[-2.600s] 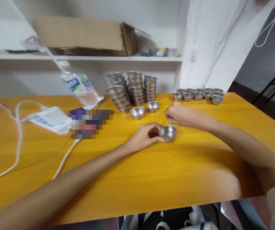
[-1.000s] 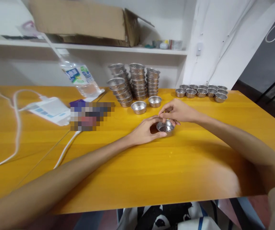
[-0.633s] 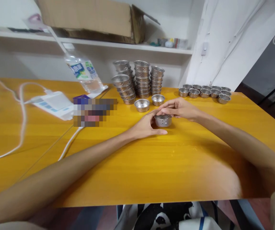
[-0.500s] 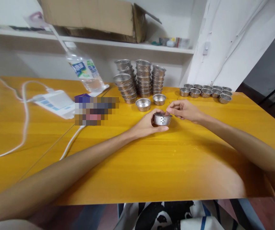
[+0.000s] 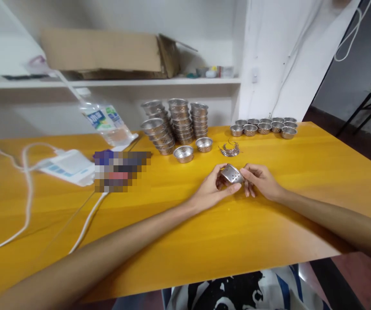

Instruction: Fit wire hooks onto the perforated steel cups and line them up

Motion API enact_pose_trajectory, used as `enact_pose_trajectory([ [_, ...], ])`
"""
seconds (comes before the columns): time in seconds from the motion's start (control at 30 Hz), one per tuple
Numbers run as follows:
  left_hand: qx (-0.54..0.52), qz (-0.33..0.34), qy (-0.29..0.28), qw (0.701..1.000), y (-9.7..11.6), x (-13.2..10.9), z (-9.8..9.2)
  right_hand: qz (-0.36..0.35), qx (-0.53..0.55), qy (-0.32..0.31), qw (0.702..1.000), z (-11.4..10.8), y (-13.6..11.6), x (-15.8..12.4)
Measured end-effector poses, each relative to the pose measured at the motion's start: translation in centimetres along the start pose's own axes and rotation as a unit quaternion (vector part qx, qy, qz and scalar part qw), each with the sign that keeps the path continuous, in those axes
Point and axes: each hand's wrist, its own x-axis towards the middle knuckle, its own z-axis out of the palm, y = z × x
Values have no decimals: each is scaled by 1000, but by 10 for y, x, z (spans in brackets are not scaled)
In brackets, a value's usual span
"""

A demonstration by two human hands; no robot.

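Note:
My left hand [image 5: 211,187] is wrapped round a small perforated metal cup [image 5: 232,174], thumb below and fingers behind. The cup is tilted on its side above the table, its holed wall facing me. At the cup's right edge, my right hand [image 5: 260,181] is closed, thumb and forefinger pinched against the rim; whatever lies between them is too small to make out. Beyond the hands lies a little pile of thin bent wire pieces [image 5: 230,149]. Two single cups, one [image 5: 183,154] and another [image 5: 204,144], stand to the left of that pile.
Tall stacks of cups [image 5: 179,122] rise at the back, and rows of single cups [image 5: 264,128] stand at the back right. On the left are a leaning plastic bottle [image 5: 106,122], a white power strip [image 5: 71,167] with cables and a blurred-out patch. A cardboard box [image 5: 101,51] sits on the shelf.
The cup has turned from nearly upright to tilted. Both hands have come nearer to me, uncovering the wire pile. My right hand has moved from above the rim to the cup's right side.

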Motion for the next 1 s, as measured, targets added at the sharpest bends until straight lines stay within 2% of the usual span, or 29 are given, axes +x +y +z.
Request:
enact_pose_trajectory([
  [0.2,-11,-9,5,1000,2,6,-5,20,49,-30,998,0,0,3],
  [0.4,-39,-16,12,999,-3,6,-8,40,67,-21,997,1,0,4],
  [0.7,-50,-4,9,999,-7,7,-8,40,38,-58,997,-6,1,4],
  [1.0,-47,19,-7,999,-5,5,-8,32,23,-47,998,-5,-1,4],
])
